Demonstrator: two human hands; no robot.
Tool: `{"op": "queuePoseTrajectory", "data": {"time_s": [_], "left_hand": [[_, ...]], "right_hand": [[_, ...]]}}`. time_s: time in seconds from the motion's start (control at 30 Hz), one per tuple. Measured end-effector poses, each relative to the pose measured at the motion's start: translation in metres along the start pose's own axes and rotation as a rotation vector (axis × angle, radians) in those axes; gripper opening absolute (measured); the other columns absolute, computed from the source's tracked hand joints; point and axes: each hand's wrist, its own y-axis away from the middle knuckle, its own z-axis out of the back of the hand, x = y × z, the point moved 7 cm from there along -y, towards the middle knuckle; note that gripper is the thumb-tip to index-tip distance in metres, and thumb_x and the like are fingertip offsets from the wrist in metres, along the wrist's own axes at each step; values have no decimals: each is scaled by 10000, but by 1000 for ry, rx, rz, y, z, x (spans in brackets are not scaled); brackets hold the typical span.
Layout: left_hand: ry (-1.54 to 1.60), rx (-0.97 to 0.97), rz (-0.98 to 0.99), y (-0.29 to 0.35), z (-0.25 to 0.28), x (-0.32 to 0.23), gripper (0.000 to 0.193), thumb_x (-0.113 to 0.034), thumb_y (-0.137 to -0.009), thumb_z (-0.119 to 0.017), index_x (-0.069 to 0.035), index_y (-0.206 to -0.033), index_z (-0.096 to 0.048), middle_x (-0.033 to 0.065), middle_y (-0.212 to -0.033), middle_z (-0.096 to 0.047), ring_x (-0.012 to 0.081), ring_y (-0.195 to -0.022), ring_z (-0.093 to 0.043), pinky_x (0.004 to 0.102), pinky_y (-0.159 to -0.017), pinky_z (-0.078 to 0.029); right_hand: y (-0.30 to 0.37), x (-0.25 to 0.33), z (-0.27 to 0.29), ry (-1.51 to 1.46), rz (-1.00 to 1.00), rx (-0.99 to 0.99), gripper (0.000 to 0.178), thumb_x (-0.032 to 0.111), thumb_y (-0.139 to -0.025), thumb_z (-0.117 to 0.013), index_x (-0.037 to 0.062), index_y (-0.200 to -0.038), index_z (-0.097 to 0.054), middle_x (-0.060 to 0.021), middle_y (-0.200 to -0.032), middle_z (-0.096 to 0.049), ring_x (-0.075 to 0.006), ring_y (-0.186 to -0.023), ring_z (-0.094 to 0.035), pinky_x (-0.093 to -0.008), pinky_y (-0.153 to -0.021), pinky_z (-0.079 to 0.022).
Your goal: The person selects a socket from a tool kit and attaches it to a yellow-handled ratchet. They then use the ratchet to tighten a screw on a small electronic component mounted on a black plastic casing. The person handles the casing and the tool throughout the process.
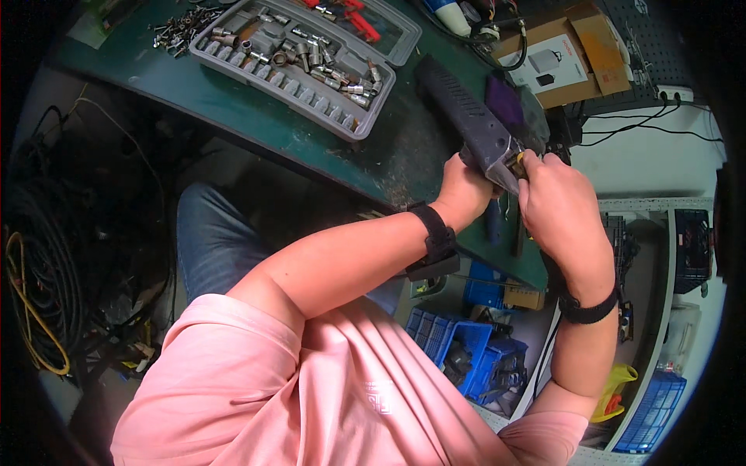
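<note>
A long dark grey plastic tool housing [464, 107] slants over the right part of the green workbench [311, 155]. Its near end looks open, with metal and a bit of yellow showing inside. My left hand [465, 190] is closed round the underside of that near end. Thumb and fingers of my right hand [561, 194] are pressed together at the opening, by the yellow part. Whatever those fingertips pinch is hidden from me.
A grey socket set case [287, 93] lies open at the bench's middle, beside a heap of loose screws [184, 29]. Cardboard boxes [567, 58] and cables stand at the far right. Blue crates [466, 349] sit below the bench. Coiled hoses [47, 264] hang at left.
</note>
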Motion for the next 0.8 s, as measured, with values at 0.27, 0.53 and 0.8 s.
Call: {"op": "queuePoseTrajectory", "data": {"time_s": [0.27,0.53,0.8], "left_hand": [[-52,-20,-12,0,2,-4,80,-21,-911,-541,-17,-885,-617,52,-754,-634,133,-614,-584,295,-528,-460],[-149,32,-73,-4,4,-6,121,57,-832,-599,-16,-919,-640,67,-772,-669,150,-655,-637,303,-570,-509],[-254,53,-98,-2,4,-8,141,80,-834,-586,-13,-934,-622,92,-797,-671,168,-668,-646,309,-552,-508]], "right_hand": [[8,-8,-1,17,-36,42,263,94,-863,-583,-2,-1105,-618,-167,-856,-622,-334,-803,-653,-438,-718,-528],[20,-37,-9,-31,-66,-49,385,96,-868,-597,129,-1251,-609,-98,-926,-602,-295,-900,-609,-414,-758,-514],[29,-57,-22,-174,36,-262,431,56,-840,-611,156,-1259,-621,-70,-982,-632,-279,-887,-590,-398,-764,-506]]}}
